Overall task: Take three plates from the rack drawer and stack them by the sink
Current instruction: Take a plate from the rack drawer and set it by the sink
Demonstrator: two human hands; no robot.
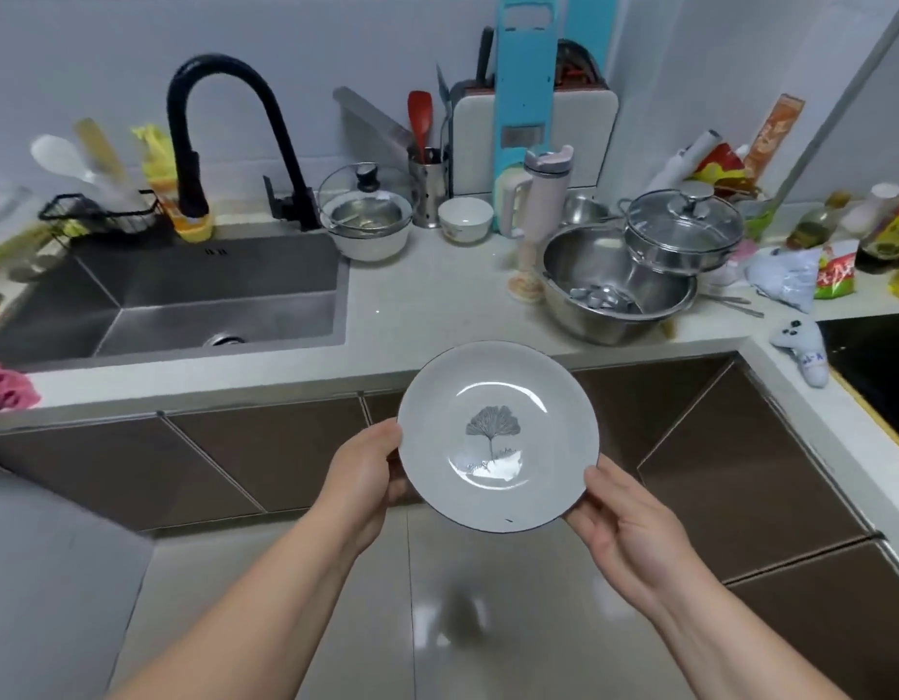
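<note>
Plate (498,437) held in mid-air at near centre, face up and tipped slightly toward the camera, out in front of the cabinet doors and below the counter (427,305) edge. Left hand (361,477) curled round the plate's left rim, thumb on top, fingers hidden beneath. Right hand (624,527) cupping the near-right rim, thumb along the edge, fingers partly spread underneath. Both closed on the plate, neither fully clenched. Sink (185,300) far and to the left of the plate; bare stretch of counter just right of the sink, lying straight ahead and a little left of the plate. Steel bowl (614,290) crowding the far right of that stretch. No plates yet visible on the counter, so likely the first of three. Landing spot probably up, away and slightly left; left hand nearer the sink side. Round plate, so no long axis to line up. Rack drawer not in view.
</note>
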